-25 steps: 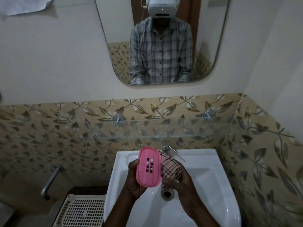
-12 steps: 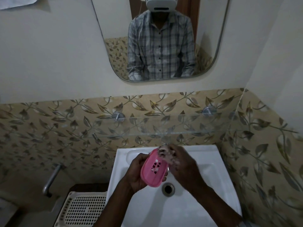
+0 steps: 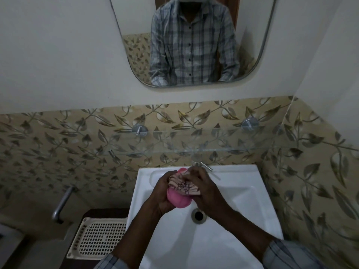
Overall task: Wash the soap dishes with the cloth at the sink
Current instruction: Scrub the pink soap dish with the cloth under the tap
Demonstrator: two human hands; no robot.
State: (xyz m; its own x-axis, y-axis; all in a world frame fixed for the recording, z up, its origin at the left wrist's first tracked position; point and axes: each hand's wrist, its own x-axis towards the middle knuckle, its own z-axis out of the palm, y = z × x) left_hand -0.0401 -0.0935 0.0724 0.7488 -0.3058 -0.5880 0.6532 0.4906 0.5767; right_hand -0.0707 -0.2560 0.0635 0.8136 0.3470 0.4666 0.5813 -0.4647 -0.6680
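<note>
One soap dish (image 3: 177, 199) and one cloth (image 3: 182, 186) were in view, with two hands over one white sink (image 3: 242, 200). The dish was a smooth pink plastic oval; the cloth was bunched, pale with dark checked lines. The left hand (image 3: 160, 195) curled around the dish's left edge, fingers wrapped behind it, grasping it firmly. The right hand (image 3: 206, 189) closed over the cloth, pressing it against the dish's upper face. A round metal drain (image 3: 198, 215) sat just below the hands, a metal tap (image 3: 201, 165) just beyond them. One white perforated plastic basket (image 3: 101, 238) lay left of the left forearm.
</note>
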